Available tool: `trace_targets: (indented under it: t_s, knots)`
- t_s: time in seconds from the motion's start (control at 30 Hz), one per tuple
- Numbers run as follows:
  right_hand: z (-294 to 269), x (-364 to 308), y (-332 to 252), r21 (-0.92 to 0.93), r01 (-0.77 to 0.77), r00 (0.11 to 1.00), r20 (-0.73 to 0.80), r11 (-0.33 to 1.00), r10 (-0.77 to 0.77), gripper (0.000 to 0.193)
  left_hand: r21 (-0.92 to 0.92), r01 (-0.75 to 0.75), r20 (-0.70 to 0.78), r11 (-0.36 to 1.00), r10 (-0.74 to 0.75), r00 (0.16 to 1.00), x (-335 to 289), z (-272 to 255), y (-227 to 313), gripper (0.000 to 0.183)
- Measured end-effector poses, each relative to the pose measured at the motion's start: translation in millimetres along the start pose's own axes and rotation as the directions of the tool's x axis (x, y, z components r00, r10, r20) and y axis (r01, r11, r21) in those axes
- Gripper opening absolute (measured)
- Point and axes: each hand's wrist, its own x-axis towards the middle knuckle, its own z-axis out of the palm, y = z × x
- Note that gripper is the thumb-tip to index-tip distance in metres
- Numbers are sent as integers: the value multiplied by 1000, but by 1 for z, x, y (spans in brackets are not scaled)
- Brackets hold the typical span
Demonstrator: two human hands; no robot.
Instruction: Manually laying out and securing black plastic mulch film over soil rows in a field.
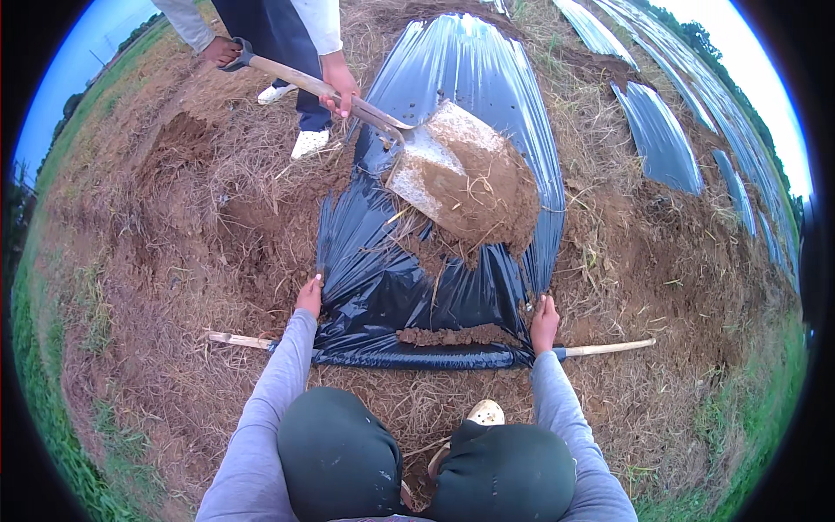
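Black plastic mulch film (435, 291) stretches over a raised soil bed, its near end wrapped around a wooden pole (609, 347) that lies crosswise before my knees. My left hand (309, 297) is closed on the film's left edge. On the opposite edge my right hand (544, 324) grips the film, thumb pointing up. Between them a strip of loose soil (457, 336) lies in a fold near the pole. Above the film a co-worker holds a shovel (461, 165) by its wooden handle; brown soil and straw cover much of the blade.
The co-worker's hands (341, 83) and white shoes (310, 143) are at the upper left beside the bed. Dry straw and bare soil (174, 261) surround it. More film-covered rows (657, 135) run along the upper right. Green grass borders both sides.
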Motion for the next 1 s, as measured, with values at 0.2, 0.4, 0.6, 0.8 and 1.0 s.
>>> trace_targets:
  t_s: [0.2, 0.4, 0.6, 0.8, 1.0]
  knots:
    - [-4, 2, -7, -14, -2, 1000, -11, 1000, 2, 28, 29, 157, 64, 987, -159, 985, 2, 5, 11, 52]
    - [4, 2, -1, -1, -1, 1000, 4, 1000, 1, 31, 22, 121, 60, 992, -122, 991, 6, 10, 5, 54]
    - [14, 11, -6, -2, 33, 999, 29, 999, -33, 26, -83, -17, 27, 996, 19, 999, 5, 15, 14, 53]
    - [17, 12, 10, -26, 85, 996, -22, 996, -85, 18, 7, 95, 35, 995, -95, 995, 5, 6, 32, 54]
    - [17, 10, 27, -19, 133, 991, -6, 991, -133, 22, -75, 55, 77, 996, -50, 996, 3, 1, 29, 50]
